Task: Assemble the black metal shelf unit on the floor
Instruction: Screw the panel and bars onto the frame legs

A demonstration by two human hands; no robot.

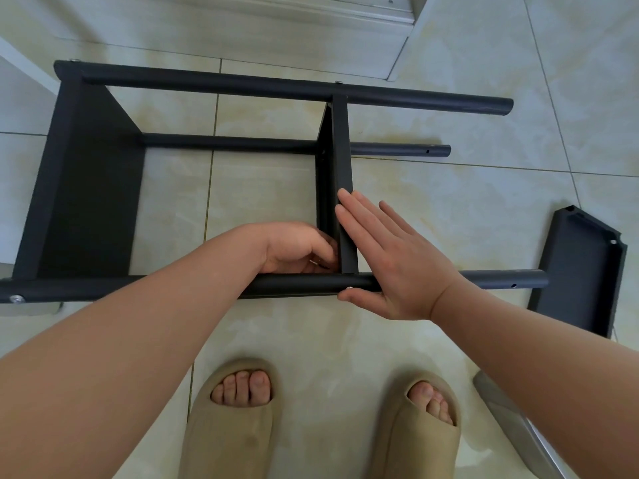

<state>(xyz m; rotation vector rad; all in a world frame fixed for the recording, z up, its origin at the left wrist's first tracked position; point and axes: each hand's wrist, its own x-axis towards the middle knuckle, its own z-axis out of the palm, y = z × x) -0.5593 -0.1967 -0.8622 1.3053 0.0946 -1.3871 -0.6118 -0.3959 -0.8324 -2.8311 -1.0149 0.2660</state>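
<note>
The black metal shelf unit [214, 84] lies on its side on the tiled floor, with round poles running left to right. One shelf panel [86, 188] sits at the left end. A second panel [342, 157] stands on edge in the middle. My right hand [390, 261] lies flat against that middle panel's right face, thumb under the near pole [297, 283] beside a small silver screw [349, 288]. My left hand [297, 248] is curled inside the frame at the panel's near corner, fingertips pinching a small metal piece there. A loose third panel [581, 271] lies at the right.
My two feet in tan slippers [231, 420] stand just before the near pole. A grey object [508, 416] lies on the floor at the lower right. White furniture [24, 67] stands at the far left, and a white step or door frame [345, 22] at the top.
</note>
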